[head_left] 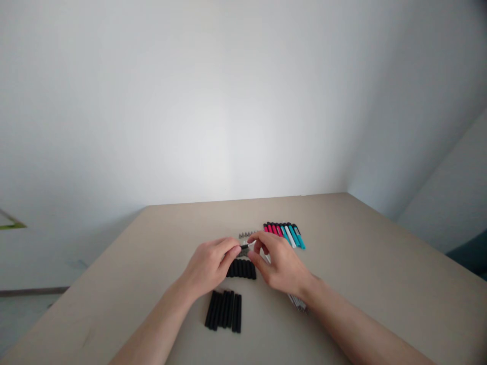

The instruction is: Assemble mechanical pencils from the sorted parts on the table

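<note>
Both my hands meet above the middle of a beige table [342, 243]. My left hand [209, 264] pinches a small dark pen part [244, 247] between thumb and fingers. My right hand [277, 261] is closed in a pinch on the other, pale end of that same part. Just under the hands lies a short row of black pen pieces [242, 268]. A longer row of black pen barrels [224, 310] lies nearer to me. Small metal springs or tips [247, 234] sit just beyond my fingers.
A row of pink, white and teal pen parts [285, 234] lies beyond my right hand. Thin white rods [299, 302] poke out from under my right wrist. A plain white wall rises behind the table.
</note>
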`<state>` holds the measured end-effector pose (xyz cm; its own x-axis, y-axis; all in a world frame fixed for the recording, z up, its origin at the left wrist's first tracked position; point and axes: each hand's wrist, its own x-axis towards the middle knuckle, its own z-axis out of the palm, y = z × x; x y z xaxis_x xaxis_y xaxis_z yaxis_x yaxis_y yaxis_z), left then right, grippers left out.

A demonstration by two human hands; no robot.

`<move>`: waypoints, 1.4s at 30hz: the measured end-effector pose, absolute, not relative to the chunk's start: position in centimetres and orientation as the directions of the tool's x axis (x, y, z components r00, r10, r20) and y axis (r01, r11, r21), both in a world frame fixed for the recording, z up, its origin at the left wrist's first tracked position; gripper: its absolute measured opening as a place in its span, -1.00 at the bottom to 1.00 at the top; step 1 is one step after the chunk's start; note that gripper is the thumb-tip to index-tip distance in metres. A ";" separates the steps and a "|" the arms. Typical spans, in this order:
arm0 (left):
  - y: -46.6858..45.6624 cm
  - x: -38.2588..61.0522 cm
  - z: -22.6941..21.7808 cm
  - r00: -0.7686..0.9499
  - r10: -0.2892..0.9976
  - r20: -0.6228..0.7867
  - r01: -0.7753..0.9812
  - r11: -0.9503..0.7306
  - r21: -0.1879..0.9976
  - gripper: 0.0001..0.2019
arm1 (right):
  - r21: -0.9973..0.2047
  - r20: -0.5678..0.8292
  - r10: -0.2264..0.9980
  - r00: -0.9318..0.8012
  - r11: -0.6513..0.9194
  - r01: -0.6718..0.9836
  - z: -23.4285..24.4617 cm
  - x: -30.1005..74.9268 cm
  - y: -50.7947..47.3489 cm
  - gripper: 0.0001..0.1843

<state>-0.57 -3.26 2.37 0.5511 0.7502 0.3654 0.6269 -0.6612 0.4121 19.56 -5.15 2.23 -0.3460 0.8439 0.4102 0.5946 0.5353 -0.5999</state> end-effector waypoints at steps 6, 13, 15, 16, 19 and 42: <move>-3.1 -0.6 2.3 0.512 0.777 0.366 0.630 -0.629 0.455 -0.84 | -0.569 0.287 0.830 -0.479 0.550 0.612 2.4 19.9 -5.6 -0.27; -3.1 -0.5 2.4 0.545 0.740 0.395 0.612 -0.673 0.416 -0.78 | -0.560 0.204 0.830 -0.518 0.533 0.634 1.8 19.9 -5.5 -0.20; -3.2 -0.6 2.4 0.545 0.744 0.385 0.626 -0.667 0.403 -0.75 | -0.561 0.196 0.832 -0.518 0.529 0.637 1.7 20.0 -5.5 -0.20; -3.2 -0.6 2.4 0.542 0.750 0.379 0.635 -0.661 0.399 -0.74 | -0.562 0.194 0.834 -0.517 0.526 0.638 1.6 20.0 -5.5 -0.20; -3.1 -0.6 2.3 0.527 0.763 0.375 0.639 -0.646 0.417 -0.79 | -0.566 0.196 0.837 -0.512 0.523 0.638 1.6 20.0 -5.4 -0.20; -2.9 -0.7 2.0 0.508 0.764 0.396 0.628 -0.644 0.437 -0.89 | -0.686 0.558 0.810 -0.182 0.573 0.448 1.8 19.7 -5.1 -0.48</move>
